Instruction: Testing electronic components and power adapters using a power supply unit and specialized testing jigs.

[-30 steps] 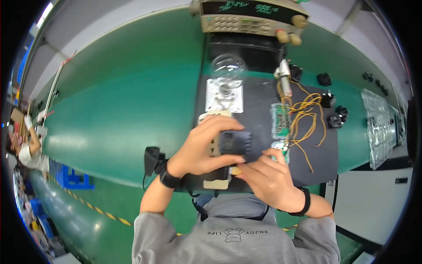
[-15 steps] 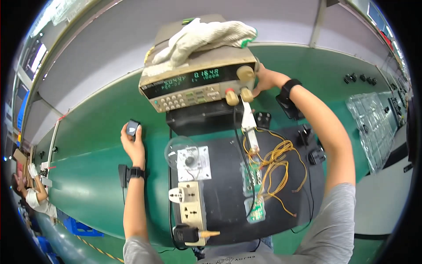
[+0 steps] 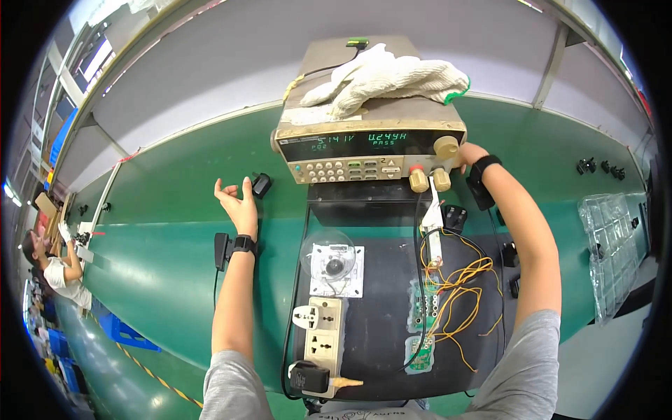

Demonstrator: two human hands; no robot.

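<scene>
My left hand (image 3: 239, 207) is open above the green bench, its fingers apart. Just beyond the fingertips a small black power adapter (image 3: 262, 185) rests on the bench. Another black adapter (image 3: 222, 250) with a cable lies beside my left wrist. My right hand (image 3: 473, 155) reaches to the right side of a bench test instrument (image 3: 371, 150) with a lit green display, keys and a round knob. Its fingers are mostly hidden by the case, so I cannot see what they hold. Below the red and beige terminals, a white connector piece (image 3: 432, 217) hangs with leads.
White work gloves (image 3: 392, 80) lie on the instrument. On the black mat are a power strip (image 3: 324, 343), a white square plate with a clear dome (image 3: 337, 269), green circuit boards (image 3: 420, 353) and yellow wires (image 3: 455, 280). Clear plastic trays (image 3: 612, 259) sit right. A co-worker (image 3: 63, 273) sits far left.
My left hand has let go of the black adapter, now lying on the bench, and its fingers have spread. The display reading has changed. The whole view has shifted, placing things further right.
</scene>
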